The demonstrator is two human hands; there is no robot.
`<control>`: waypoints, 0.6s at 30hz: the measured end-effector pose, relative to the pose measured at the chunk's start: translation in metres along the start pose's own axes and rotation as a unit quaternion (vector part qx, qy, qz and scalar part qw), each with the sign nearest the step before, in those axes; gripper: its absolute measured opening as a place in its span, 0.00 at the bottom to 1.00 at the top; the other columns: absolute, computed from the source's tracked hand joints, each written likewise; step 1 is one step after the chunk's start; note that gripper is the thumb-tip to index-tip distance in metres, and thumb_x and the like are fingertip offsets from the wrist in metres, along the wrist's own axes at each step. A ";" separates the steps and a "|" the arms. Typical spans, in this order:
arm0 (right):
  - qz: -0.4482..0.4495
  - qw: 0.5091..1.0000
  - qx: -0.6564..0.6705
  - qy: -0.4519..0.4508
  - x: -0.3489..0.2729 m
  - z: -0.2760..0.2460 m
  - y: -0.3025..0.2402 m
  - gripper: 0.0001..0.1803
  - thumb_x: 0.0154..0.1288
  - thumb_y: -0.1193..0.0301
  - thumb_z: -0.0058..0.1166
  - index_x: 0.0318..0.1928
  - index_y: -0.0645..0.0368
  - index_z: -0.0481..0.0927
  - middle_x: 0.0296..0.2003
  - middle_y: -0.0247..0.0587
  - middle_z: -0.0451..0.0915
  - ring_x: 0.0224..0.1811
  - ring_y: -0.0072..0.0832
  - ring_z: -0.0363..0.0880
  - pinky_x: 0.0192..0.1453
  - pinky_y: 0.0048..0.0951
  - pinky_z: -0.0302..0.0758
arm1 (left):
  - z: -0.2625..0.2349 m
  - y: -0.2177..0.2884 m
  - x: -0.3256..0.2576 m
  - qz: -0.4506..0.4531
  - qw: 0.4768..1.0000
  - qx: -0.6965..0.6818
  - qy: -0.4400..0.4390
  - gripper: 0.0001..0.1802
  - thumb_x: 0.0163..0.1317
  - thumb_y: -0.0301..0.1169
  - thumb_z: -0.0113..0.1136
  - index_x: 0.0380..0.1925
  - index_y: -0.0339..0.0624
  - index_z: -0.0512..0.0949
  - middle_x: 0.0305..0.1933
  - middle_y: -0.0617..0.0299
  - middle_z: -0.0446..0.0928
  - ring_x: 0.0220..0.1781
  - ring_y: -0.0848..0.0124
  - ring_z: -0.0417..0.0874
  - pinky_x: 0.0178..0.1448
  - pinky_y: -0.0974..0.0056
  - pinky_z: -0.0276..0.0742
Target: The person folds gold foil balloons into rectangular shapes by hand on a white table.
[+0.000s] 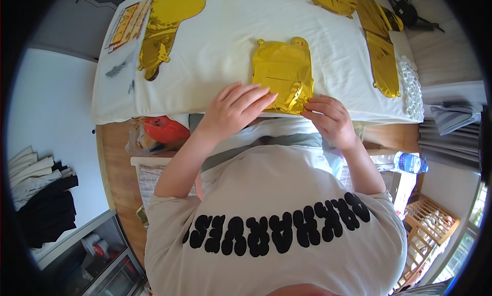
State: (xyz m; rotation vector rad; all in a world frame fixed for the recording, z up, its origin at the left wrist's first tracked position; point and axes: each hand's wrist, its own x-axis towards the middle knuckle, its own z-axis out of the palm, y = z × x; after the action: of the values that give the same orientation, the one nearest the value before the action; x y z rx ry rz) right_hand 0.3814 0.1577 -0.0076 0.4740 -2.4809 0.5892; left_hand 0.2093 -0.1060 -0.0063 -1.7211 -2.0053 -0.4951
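In the head view, a folded gold foil piece (282,65) lay flat at the near edge of the white-covered worktop (225,45), roughly mid-width. The left hand (233,109) had its fingers stretched out over the near left part of it; thumb was out of sight, so couldn't tell if that grip was pinching anything. The right hand (330,120) had curled fingers on the near right corner, a pretty narrow grip, but again no telling if it was clamped on. More shiny stuff around: a left foil strip (158,39) and a right foil strip (382,55), both farther off.
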 end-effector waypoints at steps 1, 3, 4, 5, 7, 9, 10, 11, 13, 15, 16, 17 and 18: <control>0.003 1.000 0.000 -0.003 -0.002 0.001 0.000 0.15 0.54 0.80 0.71 0.43 0.55 0.90 0.48 0.37 0.87 0.54 0.38 0.86 0.62 0.43 0.83 | 0.001 -0.001 0.005 -0.001 1.000 -0.004 -0.001 0.23 0.67 0.33 0.64 0.62 0.58 0.84 0.63 0.70 0.80 0.63 0.73 0.81 0.69 0.59 0.78; 0.013 1.000 0.011 0.004 -0.007 0.001 -0.001 0.17 0.53 0.81 0.71 0.44 0.55 0.89 0.49 0.37 0.87 0.54 0.39 0.86 0.59 0.42 0.83 | 0.006 -0.001 0.012 0.059 0.998 0.005 -0.031 0.25 0.69 0.34 0.60 0.66 0.59 0.81 0.70 0.69 0.78 0.71 0.69 0.79 0.73 0.56 0.76; 0.013 1.000 0.014 0.013 -0.008 0.002 -0.003 0.18 0.52 0.82 0.71 0.44 0.54 0.89 0.47 0.37 0.87 0.53 0.40 0.86 0.58 0.41 0.82 | 0.009 0.000 0.012 0.061 0.996 0.002 -0.070 0.26 0.72 0.35 0.56 0.70 0.60 0.78 0.75 0.68 0.75 0.75 0.66 0.76 0.77 0.53 0.74; 0.014 1.000 0.013 0.012 -0.009 0.003 -0.004 0.18 0.52 0.82 0.71 0.44 0.54 0.89 0.47 0.37 0.87 0.53 0.40 0.86 0.58 0.41 0.82 | 0.012 0.000 0.012 0.062 0.996 0.001 -0.068 0.26 0.72 0.35 0.56 0.70 0.60 0.78 0.75 0.68 0.75 0.75 0.66 0.76 0.77 0.53 0.74; 0.018 0.999 -0.018 0.028 -0.009 0.006 -0.008 0.18 0.51 0.82 0.71 0.44 0.52 0.89 0.47 0.35 0.86 0.53 0.38 0.85 0.58 0.40 0.82 | 0.016 -0.002 0.013 0.067 0.993 -0.026 -0.097 0.25 0.73 0.34 0.54 0.70 0.59 0.78 0.75 0.67 0.75 0.75 0.65 0.77 0.77 0.52 0.74; -0.002 0.999 -0.045 0.030 -0.005 0.010 -0.014 0.18 0.51 0.81 0.72 0.44 0.51 0.89 0.47 0.34 0.85 0.53 0.37 0.85 0.58 0.39 0.82 | 0.016 -0.002 0.011 0.067 0.992 -0.028 -0.101 0.25 0.73 0.35 0.54 0.70 0.59 0.78 0.75 0.66 0.76 0.75 0.65 0.77 0.77 0.52 0.74; -0.021 0.997 -0.071 0.033 -0.003 0.012 -0.018 0.18 0.51 0.79 0.72 0.44 0.50 0.89 0.47 0.32 0.85 0.54 0.35 0.85 0.58 0.39 0.82 | 0.016 -0.002 0.011 0.068 0.992 -0.032 -0.106 0.25 0.74 0.35 0.53 0.70 0.58 0.78 0.75 0.65 0.76 0.75 0.65 0.77 0.77 0.52 0.74; -0.020 0.997 -0.072 0.033 -0.001 0.014 -0.020 0.18 0.51 0.79 0.72 0.44 0.50 0.89 0.47 0.32 0.85 0.54 0.35 0.85 0.58 0.39 0.82 | 0.016 -0.002 0.012 0.069 0.992 -0.032 -0.106 0.25 0.74 0.35 0.53 0.70 0.58 0.78 0.75 0.65 0.76 0.75 0.65 0.77 0.77 0.52 0.74; -0.058 0.993 -0.101 0.023 0.002 0.021 -0.022 0.18 0.51 0.75 0.72 0.45 0.48 0.90 0.48 0.31 0.84 0.54 0.33 0.84 0.58 0.37 0.82 | 0.016 -0.001 0.012 0.069 0.991 -0.028 -0.111 0.24 0.74 0.36 0.53 0.69 0.57 0.79 0.74 0.65 0.77 0.75 0.65 0.77 0.77 0.53 0.74; -0.067 0.991 -0.117 0.028 0.003 0.025 -0.022 0.18 0.51 0.72 0.71 0.46 0.49 0.91 0.48 0.31 0.85 0.54 0.32 0.84 0.58 0.37 0.82 | 0.017 0.000 0.011 0.070 0.991 -0.029 -0.108 0.24 0.74 0.36 0.53 0.69 0.57 0.79 0.74 0.65 0.77 0.75 0.65 0.77 0.77 0.54 0.74; -0.064 0.991 -0.115 0.031 0.002 0.026 -0.020 0.19 0.51 0.72 0.70 0.46 0.49 0.91 0.47 0.31 0.85 0.53 0.32 0.85 0.57 0.37 0.83 | 0.016 0.000 0.012 0.070 0.991 -0.029 -0.106 0.24 0.74 0.36 0.53 0.68 0.57 0.79 0.74 0.65 0.77 0.75 0.65 0.77 0.77 0.54 0.74; -0.061 0.991 -0.112 0.034 0.001 0.028 -0.020 0.19 0.51 0.72 0.69 0.47 0.50 0.91 0.47 0.31 0.85 0.52 0.33 0.85 0.57 0.37 0.83 | 0.016 0.000 0.012 0.069 0.991 -0.028 -0.107 0.24 0.74 0.36 0.53 0.68 0.57 0.79 0.74 0.65 0.77 0.75 0.65 0.77 0.77 0.54 0.74; -0.061 0.991 -0.112 0.034 0.000 0.029 -0.019 0.19 0.51 0.72 0.69 0.47 0.50 0.91 0.47 0.31 0.85 0.52 0.33 0.85 0.57 0.37 0.83 | 0.016 0.000 0.012 0.067 0.991 -0.037 -0.106 0.24 0.73 0.35 0.54 0.68 0.55 0.80 0.73 0.64 0.78 0.75 0.65 0.77 0.77 0.53 0.74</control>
State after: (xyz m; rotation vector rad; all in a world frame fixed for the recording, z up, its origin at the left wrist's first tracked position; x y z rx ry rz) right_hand 0.3778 0.1273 -0.0239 0.5044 -2.3968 0.2704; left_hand 0.2063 -0.0869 -0.0129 -2.0132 -2.0175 -0.3585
